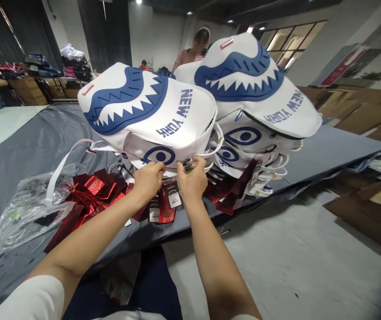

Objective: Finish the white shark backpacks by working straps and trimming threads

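Observation:
A white backpack (184,113) with a blue shark mouth and a ringed eye lies on top of a pile in front of me. My left hand (148,180) is closed in a pinch at its lower side, just below the eye patch. What its fingertips hold is hidden. My right hand (193,178) is closed beside it, fingers bent around a small dark piece at the backpack's side, too small to name. A black hang tag (173,194) and a shiny red tag (167,209) hang just below and between the hands.
More white backpacks (244,80) are piled to the right. A bunch of red tags (93,191) and a clear plastic bag (20,218) lie left on the grey-covered table (64,124). Cardboard boxes (360,115) stand right. A person (190,55) is behind the pile.

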`<state>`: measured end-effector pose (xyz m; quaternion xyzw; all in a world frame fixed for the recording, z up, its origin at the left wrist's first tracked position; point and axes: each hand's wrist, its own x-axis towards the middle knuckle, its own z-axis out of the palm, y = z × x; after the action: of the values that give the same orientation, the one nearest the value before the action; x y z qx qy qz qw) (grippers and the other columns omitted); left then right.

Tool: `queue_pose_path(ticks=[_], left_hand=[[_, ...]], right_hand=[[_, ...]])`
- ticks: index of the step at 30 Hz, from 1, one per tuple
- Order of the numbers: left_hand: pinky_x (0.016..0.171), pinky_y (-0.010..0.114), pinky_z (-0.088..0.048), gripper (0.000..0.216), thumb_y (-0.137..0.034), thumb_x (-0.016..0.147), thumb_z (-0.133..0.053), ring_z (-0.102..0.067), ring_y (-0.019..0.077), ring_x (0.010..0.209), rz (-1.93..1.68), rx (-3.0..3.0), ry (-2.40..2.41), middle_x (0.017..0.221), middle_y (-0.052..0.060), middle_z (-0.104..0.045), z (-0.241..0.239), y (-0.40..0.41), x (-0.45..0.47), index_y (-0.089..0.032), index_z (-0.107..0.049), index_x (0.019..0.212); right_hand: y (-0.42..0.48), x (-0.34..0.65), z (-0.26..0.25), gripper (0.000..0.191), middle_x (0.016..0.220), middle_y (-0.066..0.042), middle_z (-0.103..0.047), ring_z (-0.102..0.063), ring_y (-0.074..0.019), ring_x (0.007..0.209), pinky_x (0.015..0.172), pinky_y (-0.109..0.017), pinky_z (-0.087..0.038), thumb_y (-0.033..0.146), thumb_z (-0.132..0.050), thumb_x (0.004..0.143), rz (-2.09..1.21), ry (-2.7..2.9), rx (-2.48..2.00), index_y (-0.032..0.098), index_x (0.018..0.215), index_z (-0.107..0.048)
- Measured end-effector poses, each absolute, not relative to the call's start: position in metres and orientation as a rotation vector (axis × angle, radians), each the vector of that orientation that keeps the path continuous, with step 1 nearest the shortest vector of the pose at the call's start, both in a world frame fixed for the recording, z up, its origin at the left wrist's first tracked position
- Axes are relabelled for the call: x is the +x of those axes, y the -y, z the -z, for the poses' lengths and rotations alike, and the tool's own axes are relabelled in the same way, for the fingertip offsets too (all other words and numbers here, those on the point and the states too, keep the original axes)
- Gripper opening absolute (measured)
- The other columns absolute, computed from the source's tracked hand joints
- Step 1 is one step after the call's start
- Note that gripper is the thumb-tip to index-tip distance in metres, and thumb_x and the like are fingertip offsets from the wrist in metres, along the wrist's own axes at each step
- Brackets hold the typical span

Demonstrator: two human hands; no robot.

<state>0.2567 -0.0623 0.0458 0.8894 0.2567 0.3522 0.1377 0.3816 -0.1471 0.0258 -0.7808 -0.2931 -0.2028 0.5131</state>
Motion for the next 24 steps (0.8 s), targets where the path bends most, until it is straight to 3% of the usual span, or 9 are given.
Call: queue_pose_path(ticks=[3,7,10,13,16,21,24], left_hand=[[0.061,0.029,-0.036,0.017,-0.023,0.094,-0.054,-0.065,0.0202,0.079,-0.908,2.727,-0.787,0.088,0.004,-0.07,-0.054,0.064,0.279,-0.023,-0.071,0.093],[0.06,0.028,-0.036,0.02,-0.027,0.096,-0.052,-0.065,0.0193,0.077,-0.874,2.803,-0.651,0.089,0.004,-0.069,-0.054,0.068,0.297,-0.024,-0.072,0.095],[0.063,0.027,-0.039,0.02,-0.023,0.095,-0.052,-0.065,0.0184,0.081,-0.909,2.714,-0.553,0.092,0.004,-0.07,-0.054,0.07,0.305,-0.024,-0.072,0.096],[0.07,0.028,-0.042,0.017,-0.019,0.092,-0.055,-0.066,0.0188,0.085,-0.954,2.562,-0.513,0.093,0.004,-0.072,-0.056,0.069,0.314,-0.022,-0.072,0.092],[0.071,0.028,-0.044,0.011,-0.019,0.088,-0.059,-0.065,0.0178,0.079,-0.887,2.359,-0.458,0.086,0.003,-0.072,-0.058,0.066,0.32,-0.02,-0.07,0.087],[0.07,0.025,-0.047,0.018,-0.019,0.085,-0.057,-0.063,0.0137,0.073,-0.447,1.936,-0.232,0.083,0.001,-0.067,-0.052,0.062,0.312,-0.018,-0.06,0.103],[0.065,0.024,-0.043,0.031,-0.025,0.082,-0.064,-0.058,0.0128,0.069,-0.331,1.94,-0.214,0.074,-0.003,-0.06,-0.049,0.061,0.296,-0.017,-0.056,0.111]], right_hand=[[0.149,0.393,-0.024,0.028,0.086,-0.008,-0.068,-0.063,-0.0248,0.078,0.073,-0.036,-0.048,0.039,-0.059,0.085,0.493,0.797,-1.783,0.018,0.103,-0.059],[0.159,0.395,-0.013,0.029,0.086,-0.006,-0.067,-0.064,-0.0212,0.078,0.075,-0.035,-0.05,0.041,-0.061,0.085,0.311,0.818,-1.507,0.017,0.101,-0.062],[0.163,0.4,-0.012,0.03,0.081,-0.002,-0.066,-0.062,-0.0158,0.064,0.061,-0.029,-0.05,0.042,-0.061,0.086,0.037,0.716,-1.339,0.017,0.103,-0.062],[0.162,0.408,-0.017,0.026,0.07,0.002,-0.063,-0.059,-0.0127,0.054,0.043,-0.021,-0.037,0.041,-0.069,0.078,-0.156,0.568,-1.211,0.019,0.09,-0.061],[0.163,0.41,-0.028,0.026,0.06,0.004,-0.06,-0.053,-0.0097,0.046,0.037,-0.018,-0.029,0.036,-0.074,0.071,-0.23,0.515,-1.124,0.019,0.079,-0.057],[0.166,0.406,-0.047,0.031,0.086,-0.004,-0.074,-0.06,-0.0096,0.05,0.036,-0.016,-0.029,0.039,-0.073,0.073,-0.169,0.425,-0.969,0.02,0.08,-0.05],[0.165,0.405,-0.051,0.033,0.084,-0.004,-0.075,-0.064,-0.0126,0.054,0.035,-0.016,-0.028,0.043,-0.07,0.073,-0.198,0.367,-0.929,0.022,0.083,-0.046]])
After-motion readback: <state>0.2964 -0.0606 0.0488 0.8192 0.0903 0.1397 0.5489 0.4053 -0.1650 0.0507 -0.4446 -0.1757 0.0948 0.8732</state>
